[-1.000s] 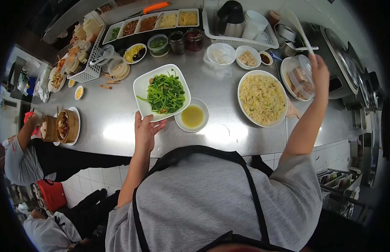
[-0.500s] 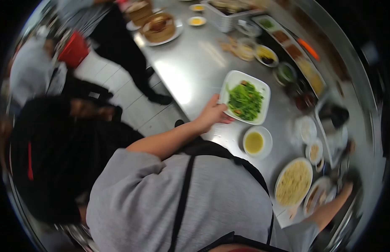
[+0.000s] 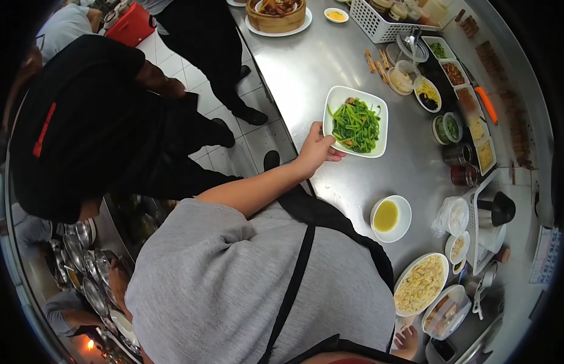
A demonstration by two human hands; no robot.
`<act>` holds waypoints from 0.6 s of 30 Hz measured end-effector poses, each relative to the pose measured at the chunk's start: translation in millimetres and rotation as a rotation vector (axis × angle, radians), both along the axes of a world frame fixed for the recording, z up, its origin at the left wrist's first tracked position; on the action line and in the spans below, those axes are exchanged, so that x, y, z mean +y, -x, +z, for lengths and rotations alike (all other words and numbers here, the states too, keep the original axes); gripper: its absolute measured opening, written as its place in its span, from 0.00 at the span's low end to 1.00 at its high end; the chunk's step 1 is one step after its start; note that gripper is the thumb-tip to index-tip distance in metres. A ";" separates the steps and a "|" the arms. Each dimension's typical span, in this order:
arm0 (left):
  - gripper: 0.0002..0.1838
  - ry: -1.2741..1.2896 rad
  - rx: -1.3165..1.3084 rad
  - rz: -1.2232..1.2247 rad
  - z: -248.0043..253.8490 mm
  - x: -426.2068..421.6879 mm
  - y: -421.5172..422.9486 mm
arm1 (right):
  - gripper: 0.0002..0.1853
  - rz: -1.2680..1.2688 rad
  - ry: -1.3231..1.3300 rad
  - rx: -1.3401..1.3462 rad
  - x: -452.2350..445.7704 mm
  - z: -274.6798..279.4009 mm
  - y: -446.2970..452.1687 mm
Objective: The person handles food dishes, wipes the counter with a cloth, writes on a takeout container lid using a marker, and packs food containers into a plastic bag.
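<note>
Bamboo steamer (image 3: pixel 276 23), red box (image 3: pixel 130 25), jars (image 3: pixel 456 155)

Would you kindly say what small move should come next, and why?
Perhaps bring the right hand to the free side of the greens bowl: only the left hand grips its edge, while the right looks empty near the rice.

A metal counter (image 3: pixel 348 182) (smooth and quite shiny) runs beside a pale tiled floor (image 3: pixel 250 147).

Printing on the wall sheet (image 3: pixel 543 255) cannot be read.
</note>
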State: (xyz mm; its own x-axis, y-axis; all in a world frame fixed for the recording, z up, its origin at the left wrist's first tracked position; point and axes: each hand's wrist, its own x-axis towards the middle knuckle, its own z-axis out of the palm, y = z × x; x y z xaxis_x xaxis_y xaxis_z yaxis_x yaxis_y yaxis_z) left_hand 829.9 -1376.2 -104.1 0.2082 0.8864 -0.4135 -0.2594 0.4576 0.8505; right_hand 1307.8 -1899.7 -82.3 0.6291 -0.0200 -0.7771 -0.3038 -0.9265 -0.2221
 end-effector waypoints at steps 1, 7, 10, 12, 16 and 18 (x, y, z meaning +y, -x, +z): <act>0.21 -0.007 -0.013 0.008 -0.5 0.8 3.1 | 0.30 -0.009 0.027 -0.088 20.3 -4.5 42.2; 0.19 -0.008 0.047 -0.107 -4.6 10.2 15.9 | 0.17 0.364 -0.386 -0.970 -6.7 -101.5 66.2; 0.21 0.002 0.085 -0.184 2.2 15.1 22.5 | 0.19 -0.229 -0.595 -0.919 1.8 -59.9 86.8; 0.23 0.065 0.122 -0.219 7.4 20.3 27.8 | 0.23 -0.329 -0.879 -0.972 51.8 21.4 125.6; 0.30 0.057 0.217 -0.253 14.5 35.4 37.3 | 0.17 -0.170 -1.230 -1.013 138.6 140.5 160.6; 0.33 0.045 0.238 -0.314 10.5 50.3 44.0 | 0.18 -0.237 -1.365 -1.038 177.2 163.5 161.5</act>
State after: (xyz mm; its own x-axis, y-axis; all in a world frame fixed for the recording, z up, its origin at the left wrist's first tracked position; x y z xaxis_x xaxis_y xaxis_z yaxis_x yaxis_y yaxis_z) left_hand 785.8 -1325.9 -93.6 0.3601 0.7748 -0.5197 0.1016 0.5212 0.8474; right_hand 1146.3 -1722.5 81.2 0.9186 0.0953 0.3836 0.3717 0.1214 -0.9204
